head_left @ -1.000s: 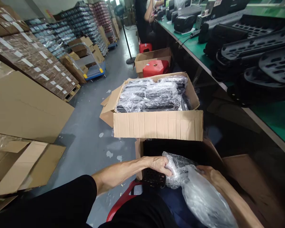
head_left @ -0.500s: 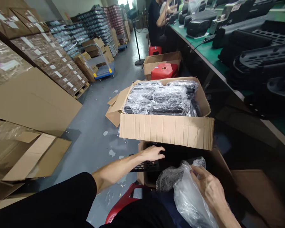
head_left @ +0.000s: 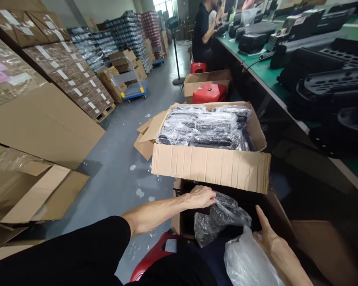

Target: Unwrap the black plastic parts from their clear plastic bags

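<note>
My left hand (head_left: pixel 202 197) pinches crumpled clear plastic wrap (head_left: pixel 226 210) over the open carton (head_left: pixel 175 222) in front of me. The wrap spreads down and right across the carton's dark inside. To the right, my right hand (head_left: pixel 273 242) has one finger stretched out, while its other fingers curl at a cloudy plastic bag (head_left: pixel 249 258) that hangs over my lap. Whether the wrap and the bag are one piece, I cannot tell. Of the black part at the carton's left side, only a thin edge shows beside my left wrist.
Just beyond stands a larger carton (head_left: pixel 210 167) of plastic-wrapped black parts (head_left: pixel 214 127). A green workbench (head_left: pixel 258 59) with black housings (head_left: pixel 337 79) runs along the right. Stacked boxes (head_left: pixel 74 79) and a trolley (head_left: pixel 134 88) stand left. A person (head_left: pixel 201 31) sits by the bench.
My left hand has moved right from above the slotted black part and closed on the plastic wrap. My right hand has shifted slightly right and down, one finger now extended.
</note>
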`<state>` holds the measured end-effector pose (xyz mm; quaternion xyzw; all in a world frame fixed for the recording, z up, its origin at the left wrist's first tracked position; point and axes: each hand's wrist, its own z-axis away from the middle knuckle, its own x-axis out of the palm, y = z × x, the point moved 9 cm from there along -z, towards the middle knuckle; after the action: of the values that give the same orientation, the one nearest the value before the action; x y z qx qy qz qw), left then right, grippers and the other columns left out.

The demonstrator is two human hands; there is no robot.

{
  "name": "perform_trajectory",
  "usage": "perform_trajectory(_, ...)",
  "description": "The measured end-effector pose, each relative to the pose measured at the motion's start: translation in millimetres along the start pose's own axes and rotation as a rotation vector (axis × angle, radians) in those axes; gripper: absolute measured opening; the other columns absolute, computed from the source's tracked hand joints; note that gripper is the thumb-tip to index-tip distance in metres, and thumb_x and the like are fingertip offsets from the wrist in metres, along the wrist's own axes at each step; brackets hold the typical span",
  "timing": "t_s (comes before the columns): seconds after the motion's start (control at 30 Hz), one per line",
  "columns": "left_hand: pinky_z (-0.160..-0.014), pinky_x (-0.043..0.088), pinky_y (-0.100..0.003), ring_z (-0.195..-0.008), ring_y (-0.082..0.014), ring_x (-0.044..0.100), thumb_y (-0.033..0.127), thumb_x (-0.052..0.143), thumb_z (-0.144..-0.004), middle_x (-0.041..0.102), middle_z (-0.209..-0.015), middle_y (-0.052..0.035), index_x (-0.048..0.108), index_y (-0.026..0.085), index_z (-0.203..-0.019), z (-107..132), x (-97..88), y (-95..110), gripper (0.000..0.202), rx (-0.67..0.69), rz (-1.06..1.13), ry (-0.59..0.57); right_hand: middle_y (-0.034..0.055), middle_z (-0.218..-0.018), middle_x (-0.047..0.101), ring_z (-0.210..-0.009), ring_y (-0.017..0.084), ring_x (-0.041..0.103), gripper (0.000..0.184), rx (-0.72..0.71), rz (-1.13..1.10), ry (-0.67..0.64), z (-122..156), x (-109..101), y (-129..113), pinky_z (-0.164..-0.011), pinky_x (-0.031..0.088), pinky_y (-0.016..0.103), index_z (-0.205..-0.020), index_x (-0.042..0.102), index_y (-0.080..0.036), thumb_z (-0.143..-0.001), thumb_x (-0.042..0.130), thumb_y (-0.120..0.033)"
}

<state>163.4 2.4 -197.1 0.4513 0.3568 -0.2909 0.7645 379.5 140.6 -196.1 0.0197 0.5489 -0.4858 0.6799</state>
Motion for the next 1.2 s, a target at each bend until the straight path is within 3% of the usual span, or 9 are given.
perform_trajectory(0.07, -0.077, 0.050, -0.031, -0.097, -0.0247, 0.073, 0.037, 0.071, -0.095, 0.075, -0.097, -0.0034, 0.069, 0.022, -0.083, -1, -2.0, 2, 0.019, 0.010, 0.010, -0.034, -0.0006, -0.085, 0.078, -0.083, 0.034, 0.078, 0.081, 0.062, 0.014, -0.085, 3, 5, 10, -0.081, 0.057, 0.049, -0.173, 0.010, -0.039, -0.099, 0.042, -0.052)
perform_trajectory(0.27, -0.058, 0.033, -0.025, -0.068, -0.0140, 0.064, 0.043, 0.083, -0.087, 0.064, -0.068, 0.0050, 0.067, 0.022, -0.075, -7, -1.4, -1, 0.029, 0.021, 0.077, -0.113, 0.0070, -0.111, 0.080, -0.111, 0.034, 0.076, 0.081, 0.041, -0.037, -0.192, 18, 26, 2, -0.091, 0.056, 0.044, -0.171, 0.027, -0.030, -0.094, 0.043, -0.053)
perform_trajectory(0.5, -0.060, 0.031, -0.026, -0.071, -0.0118, 0.058, 0.043, 0.081, -0.089, 0.064, -0.076, 0.0056, 0.063, 0.022, -0.075, 17, -12.7, 28, 0.031, 0.172, 0.121, -0.127, 0.0113, -0.116, 0.079, -0.117, 0.038, 0.071, 0.074, 0.139, -0.016, -0.171, 13, 18, -24, -0.095, 0.054, 0.049, -0.155, 0.057, -0.028, -0.098, 0.035, -0.070)
perform_trajectory(0.6, -0.062, 0.032, -0.027, -0.076, -0.0126, 0.060, 0.042, 0.079, -0.092, 0.065, -0.082, 0.0042, 0.063, 0.022, -0.079, 28, -19.9, 47, 0.029, 0.267, 0.128, -0.099, 0.0111, -0.115, 0.079, -0.115, 0.041, 0.071, 0.070, 0.120, 0.041, -0.139, 3, 15, -53, -0.092, 0.053, 0.052, -0.161, 0.048, -0.035, -0.098, 0.044, -0.065)
perform_trajectory(0.7, -0.062, 0.033, -0.027, -0.080, -0.0135, 0.063, 0.037, 0.075, -0.094, 0.066, -0.086, 0.0037, 0.063, 0.022, -0.081, 34, -22.7, 55, 0.023, 0.290, 0.081, -0.096, 0.0138, -0.111, 0.079, -0.113, 0.040, 0.071, 0.048, 0.045, 0.080, -0.119, -5, 22, -85, -0.090, 0.051, 0.049, -0.138, 0.073, -0.033, -0.099, 0.050, -0.048)
perform_trajectory(0.8, -0.060, 0.033, -0.027, -0.084, -0.0158, 0.066, 0.038, 0.074, -0.093, 0.068, -0.090, 0.0028, 0.061, 0.023, -0.081, 36, -24.1, 47, 0.023, 0.235, 0.013, -0.106, 0.0100, -0.114, 0.079, -0.113, 0.035, 0.071, 0.041, -0.010, 0.070, -0.051, -10, 25, -102, -0.091, 0.050, 0.044, -0.120, 0.080, -0.032, -0.101, 0.045, -0.037)
perform_trajectory(1.0, -0.072, 0.046, -0.032, -0.097, -0.0258, 0.074, 0.037, 0.071, -0.092, 0.075, -0.103, -0.0023, 0.064, 0.026, -0.096, 45, -16.7, 12, 0.013, 0.075, -0.133, -0.103, 0.0053, -0.128, 0.076, -0.117, 0.035, 0.068, 0.049, -0.037, -0.046, 0.039, -7, 25, -94, -0.091, 0.050, 0.044, -0.124, 0.078, -0.032, -0.099, 0.040, -0.049)
perform_trajectory(1.13, -0.081, 0.054, -0.041, -0.101, -0.0367, 0.075, 0.051, 0.076, -0.088, 0.077, -0.111, -0.0126, 0.061, 0.022, -0.125, 42, -6.7, -16, 0.049, -0.073, -0.145, -0.034, 0.0065, -0.127, 0.076, -0.116, 0.035, 0.069, 0.060, -0.016, -0.145, 0.087, -6, 18, -85, -0.093, 0.052, 0.045, -0.124, 0.079, -0.028, -0.094, 0.038, -0.061)
perform_trajectory(1.2, -0.081, 0.055, -0.041, -0.101, -0.0363, 0.076, 0.052, 0.070, -0.092, 0.079, -0.107, -0.0125, 0.061, 0.022, -0.128, 38, -1.9, -23, 0.048, -0.105, -0.132, -0.013, 0.0056, -0.125, 0.077, -0.117, 0.032, 0.070, 0.063, -0.047, -0.190, 0.081, -5, 16, -85, -0.096, 0.052, 0.042, -0.122, 0.079, -0.028, -0.091, 0.039, -0.065)
